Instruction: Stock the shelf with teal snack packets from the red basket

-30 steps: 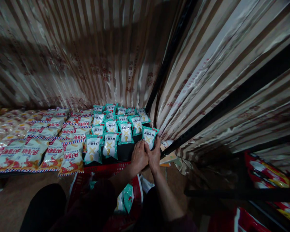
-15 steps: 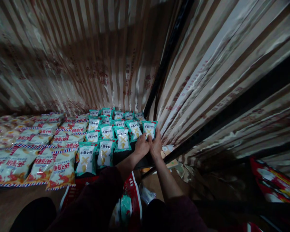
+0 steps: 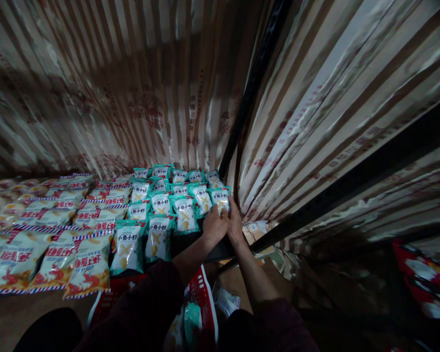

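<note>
A teal-and-white snack bag (image 3: 220, 196) is held between my two hands at the right end of the rows. My left hand (image 3: 215, 226) is closed on its lower left part, and my right hand (image 3: 235, 223) wraps its right side. The lower part of this bag is hidden by my fingers. Just left of it, a matching snack bag (image 3: 203, 199) leans in the same row, with another bag (image 3: 185, 215) in front. Several more of these bags stand in rows on the dark shelf (image 3: 220, 250).
Orange-and-white shrimp snack bags (image 3: 90, 264) fill the shelf's left side. Below is a red carton (image 3: 201, 288) with more teal bags inside. A dark metal post (image 3: 238, 122) and a slanted bar (image 3: 315, 200) frame the right. Striped sheeting (image 3: 161, 88) hangs behind.
Both hands have moved slightly left and down with the snack bag, bringing it closer to the neighbouring bag. The camera view has shifted a little.
</note>
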`<state>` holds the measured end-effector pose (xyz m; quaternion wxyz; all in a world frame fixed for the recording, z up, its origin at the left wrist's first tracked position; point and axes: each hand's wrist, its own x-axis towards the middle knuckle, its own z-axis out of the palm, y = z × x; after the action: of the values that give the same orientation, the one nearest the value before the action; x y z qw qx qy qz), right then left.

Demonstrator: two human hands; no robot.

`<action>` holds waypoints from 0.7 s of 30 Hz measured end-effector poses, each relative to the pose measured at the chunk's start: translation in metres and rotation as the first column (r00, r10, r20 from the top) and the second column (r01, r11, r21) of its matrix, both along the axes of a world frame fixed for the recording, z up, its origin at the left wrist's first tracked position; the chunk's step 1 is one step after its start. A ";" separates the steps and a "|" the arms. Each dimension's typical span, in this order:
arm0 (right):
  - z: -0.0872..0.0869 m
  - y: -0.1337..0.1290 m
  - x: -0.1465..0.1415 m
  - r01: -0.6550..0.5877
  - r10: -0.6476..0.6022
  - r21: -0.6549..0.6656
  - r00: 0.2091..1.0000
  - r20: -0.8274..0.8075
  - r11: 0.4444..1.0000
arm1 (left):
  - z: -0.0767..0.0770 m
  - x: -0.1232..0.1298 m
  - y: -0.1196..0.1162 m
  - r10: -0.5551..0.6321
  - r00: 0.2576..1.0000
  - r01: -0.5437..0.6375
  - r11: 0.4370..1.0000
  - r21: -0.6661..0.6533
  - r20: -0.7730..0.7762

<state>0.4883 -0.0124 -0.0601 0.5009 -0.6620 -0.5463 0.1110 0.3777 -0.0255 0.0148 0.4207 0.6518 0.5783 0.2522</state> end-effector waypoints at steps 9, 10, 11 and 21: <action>0.005 0.007 0.002 0.121 -0.121 0.009 0.992 0.033 0.993 | 0.003 0.009 0.008 -0.016 0.997 0.017 1.000 0.007 -0.070; 0.004 0.009 0.002 0.130 -0.130 -0.001 0.991 0.043 0.991 | 0.003 0.010 0.010 -0.018 0.997 0.018 1.000 0.002 -0.074; 0.002 0.011 0.002 0.139 -0.138 -0.012 0.989 0.053 0.990 | 0.003 0.011 0.012 -0.020 0.997 0.020 1.000 0.001 -0.076; -0.023 0.018 0.005 0.137 -0.127 -0.027 0.960 0.250 0.990 | 0.002 0.014 0.008 -0.034 0.996 0.039 0.997 0.063 -0.086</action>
<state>0.4936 0.0060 -0.0826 0.4206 -0.7164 -0.5566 0.0058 0.3922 -0.0180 0.0169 0.3791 0.6858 0.5751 0.2351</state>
